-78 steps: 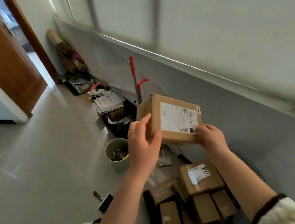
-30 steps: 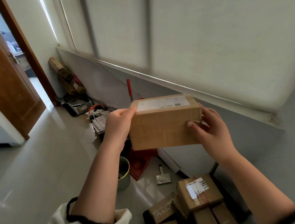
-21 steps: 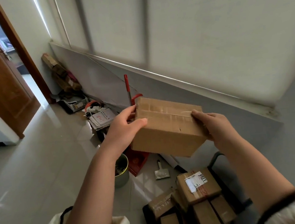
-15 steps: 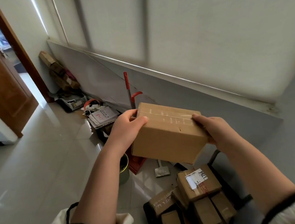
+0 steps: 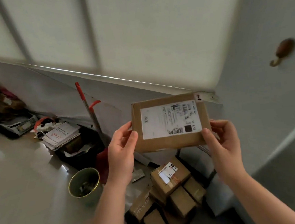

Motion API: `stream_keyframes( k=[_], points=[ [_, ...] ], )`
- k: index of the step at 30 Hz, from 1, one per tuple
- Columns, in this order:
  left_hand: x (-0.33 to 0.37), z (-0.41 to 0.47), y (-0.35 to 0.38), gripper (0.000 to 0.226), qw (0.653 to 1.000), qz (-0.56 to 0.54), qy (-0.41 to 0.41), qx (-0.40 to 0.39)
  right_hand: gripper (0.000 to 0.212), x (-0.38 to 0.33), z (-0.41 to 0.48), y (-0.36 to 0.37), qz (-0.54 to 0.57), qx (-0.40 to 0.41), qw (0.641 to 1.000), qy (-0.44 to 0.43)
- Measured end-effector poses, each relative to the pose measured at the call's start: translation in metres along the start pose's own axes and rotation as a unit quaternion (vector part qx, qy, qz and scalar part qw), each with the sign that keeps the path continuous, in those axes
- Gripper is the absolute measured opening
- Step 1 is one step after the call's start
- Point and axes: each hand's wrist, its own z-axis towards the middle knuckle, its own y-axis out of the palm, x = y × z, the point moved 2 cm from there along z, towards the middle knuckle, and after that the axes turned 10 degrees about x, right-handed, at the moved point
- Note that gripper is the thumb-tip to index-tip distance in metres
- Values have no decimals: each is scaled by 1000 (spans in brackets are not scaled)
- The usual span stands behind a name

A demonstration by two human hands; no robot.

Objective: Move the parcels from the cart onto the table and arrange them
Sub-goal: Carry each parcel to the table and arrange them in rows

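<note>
Left of the held parcel (image 5: 168, 122), low on the floor:

- green bucket (image 5: 84, 185), with a red-handled tool (image 5: 88, 106) leaning on the wall above it. Neither belongs to the task.
- Left hand (image 5: 122, 152), at the parcel's left edge. Thumb pressed on the front face, fingers wrapped behind, grasping.
- Held parcel, raised at chest height, clear of all else. Flat brown carton; a white shipping label with barcodes covers most of the front; small white tag at the upper right corner. Label face is turned to the wearer, print running sideways, probably to read it before sorting.
- Stacked parcels (image 5: 169, 179), directly below the held parcel. Several brown cartons heaped on the dark cart (image 5: 128, 219), which is mostly hidden. These are not yet moved.
- Right hand (image 5: 221, 145), at the parcel's lower right corner. Thumb on the front, fingers curled behind, grasping. The two-sided grip keeps the carton level.
- Table: not in view.
</note>
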Motion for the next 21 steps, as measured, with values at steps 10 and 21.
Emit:
stream_keyframes(
  k=[10, 21],
  points=[
    [-4, -150, 154, 35, 959, 23, -42, -279, 18, -35, -106, -230, -157, 293, 937, 102],
    [-53, -366, 223, 29, 847, 134, -62, -511, 37, -38, -297, -391, -192, 472, 822, 256]
  ],
)
